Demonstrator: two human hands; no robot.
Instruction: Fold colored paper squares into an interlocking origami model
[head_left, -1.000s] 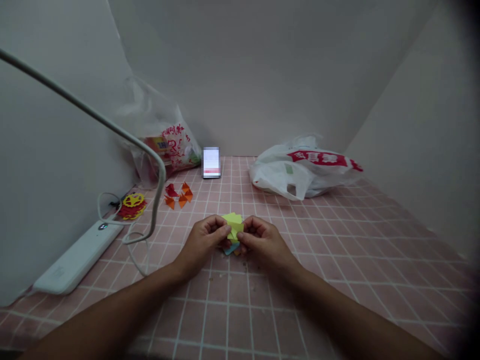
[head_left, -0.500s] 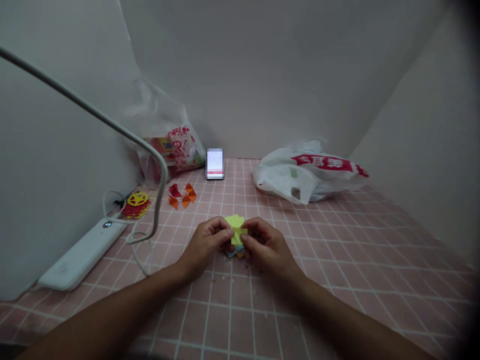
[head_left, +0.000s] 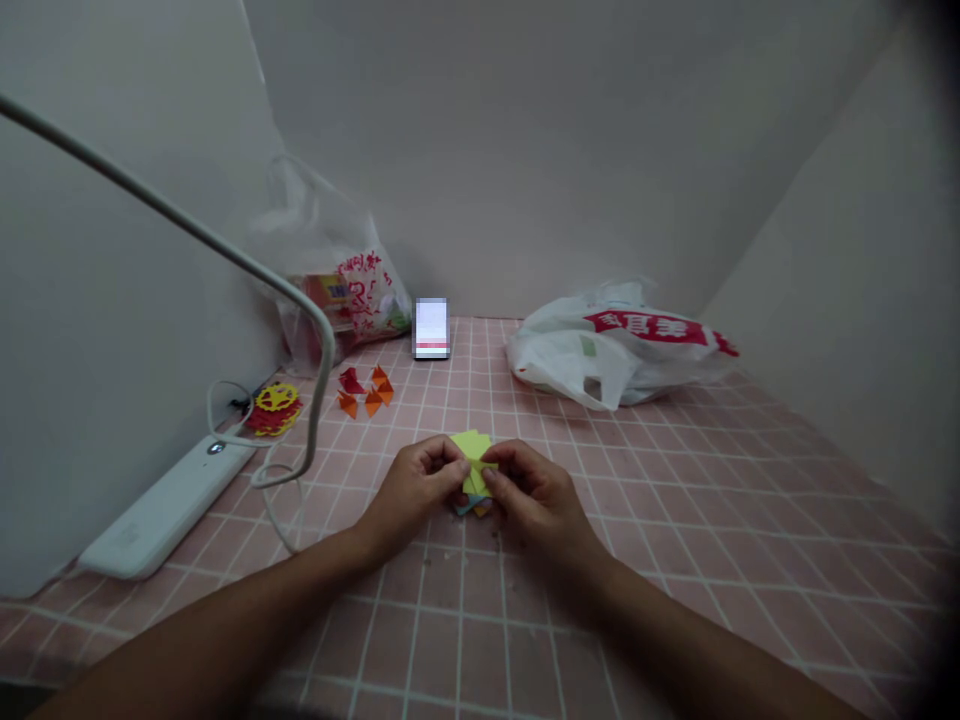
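Between my hands is a small piece of yellow paper [head_left: 475,483], pinched from both sides near the middle of the table. My left hand [head_left: 424,482] grips its left side between thumb and fingers. On its right side, the thumb and forefinger of my right hand [head_left: 534,488] are closed on the paper. More yellow sheets [head_left: 471,441] show just behind, and blue paper [head_left: 469,505] with a bit of orange peeks out below. The fingers hide parts of the paper, so its exact folds cannot be made out.
Orange and red folded paper pieces [head_left: 373,403] lie at left, beside yellow and red cut-out shapes [head_left: 276,398]. A white power bank [head_left: 161,515] with a cable [head_left: 324,370] sits further left. Behind are a phone [head_left: 431,328] and two plastic bags [head_left: 375,290], [head_left: 559,350].
The yellow paper between my fingertips has shifted slightly and its lower part looks a little larger. Both hands keep nearly the same place and grip.
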